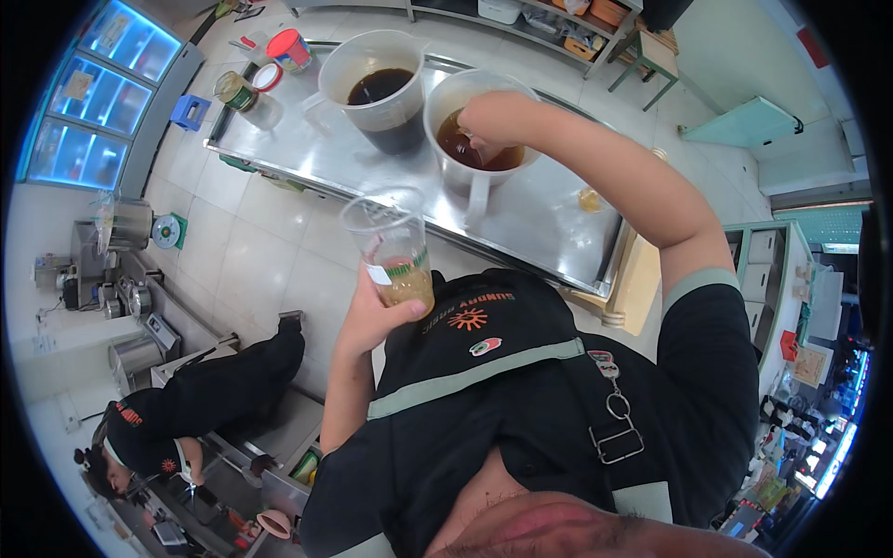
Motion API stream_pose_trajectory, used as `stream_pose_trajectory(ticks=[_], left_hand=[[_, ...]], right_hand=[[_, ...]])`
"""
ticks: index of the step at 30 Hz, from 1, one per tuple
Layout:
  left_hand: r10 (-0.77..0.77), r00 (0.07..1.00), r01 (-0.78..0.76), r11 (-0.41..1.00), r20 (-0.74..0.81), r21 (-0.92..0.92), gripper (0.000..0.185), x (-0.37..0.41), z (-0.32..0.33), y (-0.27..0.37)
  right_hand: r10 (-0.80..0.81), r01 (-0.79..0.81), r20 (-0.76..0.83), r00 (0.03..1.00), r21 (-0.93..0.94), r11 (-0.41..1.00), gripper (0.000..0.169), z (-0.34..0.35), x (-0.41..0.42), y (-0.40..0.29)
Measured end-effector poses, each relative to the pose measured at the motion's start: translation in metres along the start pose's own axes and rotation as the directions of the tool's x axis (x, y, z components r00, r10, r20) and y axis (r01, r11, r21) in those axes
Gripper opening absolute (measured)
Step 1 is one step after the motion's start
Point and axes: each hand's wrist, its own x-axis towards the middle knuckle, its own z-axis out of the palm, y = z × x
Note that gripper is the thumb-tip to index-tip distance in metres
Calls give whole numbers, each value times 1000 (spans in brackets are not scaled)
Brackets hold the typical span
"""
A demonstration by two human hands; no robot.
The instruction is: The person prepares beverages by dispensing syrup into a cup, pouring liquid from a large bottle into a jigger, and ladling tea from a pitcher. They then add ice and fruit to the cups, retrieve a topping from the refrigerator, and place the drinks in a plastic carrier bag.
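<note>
My left hand (373,307) grips a clear plastic cup (394,272) near its base. The cup is tilted, bears green print and a white label, and holds a yellowish, pulpy content low down. My right hand (488,125) reaches into a large translucent measuring pitcher (476,183) of brown liquid, fingers bent down at the liquid. Something clear seems to be at the fingertips, but what it is cannot be made out. To the left of this pitcher, a second large pitcher (391,120) with darker liquid stands on the stainless steel table (321,164).
On the table's left end are a glass jar (236,91), a white lid with a red rim (267,77) and a red tub (288,50). A yellowish lump or spill (589,200) lies near its right end. A co-worker (209,397) bends over a counter at lower left.
</note>
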Motion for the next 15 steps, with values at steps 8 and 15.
stream_pose_trajectory(ticks=[8, 15], left_hand=[[261, 965, -258, 933, 19, 250, 97, 49, -39, 72], [263, 955, -285, 943, 139, 172, 97, 87, -67, 92]], right_hand=[[73, -71, 6, 997, 274, 959, 25, 19, 11, 13], [311, -253, -30, 950, 511, 822, 29, -3, -33, 6]])
